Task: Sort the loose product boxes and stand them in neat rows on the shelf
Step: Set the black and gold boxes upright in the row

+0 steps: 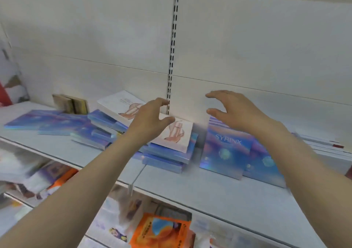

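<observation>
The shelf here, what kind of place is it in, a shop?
Probably a shop aisle being restocked. The white shelf hangs on a slotted upright, many identical blue boxes lie or lean on it, and packaged goods fill the shelf below.

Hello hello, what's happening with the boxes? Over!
Left hand and right hand open, holding nothing. Two white flat boxes with leg drawings lie on the messy blue holographic box pile. Blue SYRINX boxes stand right.

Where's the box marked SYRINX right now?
Right of centre on the shelf, the SYRINX box leans upright below the right hand.
</observation>
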`<state>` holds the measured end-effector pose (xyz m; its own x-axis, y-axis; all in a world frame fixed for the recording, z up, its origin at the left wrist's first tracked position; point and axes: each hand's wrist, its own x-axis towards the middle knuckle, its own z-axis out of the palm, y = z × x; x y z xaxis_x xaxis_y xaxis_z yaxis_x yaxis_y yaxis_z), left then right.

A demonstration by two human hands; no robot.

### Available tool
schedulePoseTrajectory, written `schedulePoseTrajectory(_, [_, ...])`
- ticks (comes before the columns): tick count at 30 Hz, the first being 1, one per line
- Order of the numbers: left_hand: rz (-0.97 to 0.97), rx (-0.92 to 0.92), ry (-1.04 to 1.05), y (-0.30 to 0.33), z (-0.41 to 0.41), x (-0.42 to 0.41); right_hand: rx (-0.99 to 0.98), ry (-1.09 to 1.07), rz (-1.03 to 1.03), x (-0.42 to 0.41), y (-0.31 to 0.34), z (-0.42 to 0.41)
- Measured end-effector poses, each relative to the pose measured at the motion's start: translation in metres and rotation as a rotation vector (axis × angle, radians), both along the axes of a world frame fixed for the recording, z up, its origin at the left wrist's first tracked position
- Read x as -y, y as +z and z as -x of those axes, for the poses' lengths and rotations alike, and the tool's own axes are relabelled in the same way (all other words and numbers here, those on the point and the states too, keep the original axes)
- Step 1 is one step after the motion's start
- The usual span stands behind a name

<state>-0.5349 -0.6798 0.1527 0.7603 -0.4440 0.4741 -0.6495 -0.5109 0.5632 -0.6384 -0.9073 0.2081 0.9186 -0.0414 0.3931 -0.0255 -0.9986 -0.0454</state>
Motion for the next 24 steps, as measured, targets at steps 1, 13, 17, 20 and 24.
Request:
schedulePoseTrajectory(1, [-0.038, 0.037, 0.003, 0.003, -0.007, -0.022, 0.006, 0.022, 0.004, -0.022, 0.002, -0.006])
schedulePoseTrajectory(13, [-0.204, 0.145, 0.063, -0.022, -0.084, -0.281, 0.072, 0.181, -0.112, -0.277, -0.044, -0.092])
schedulePoseTrajectory(17, [-0.198, 0.110, 0.071, -0.041, -0.117, -0.330, 0.011, 0.207, -0.171, -0.324, -0.063, -0.133])
schedulePoseTrajectory(20, [-0.157, 0.081, 0.110, -0.055, -0.150, -0.357, -0.022, 0.224, -0.173, -0.349, -0.076, -0.175])
schedulePoseTrajectory(24, [-0.137, 0.038, 0.142, -0.075, -0.204, -0.384, -0.066, 0.249, -0.220, -0.372, -0.095, -0.246])
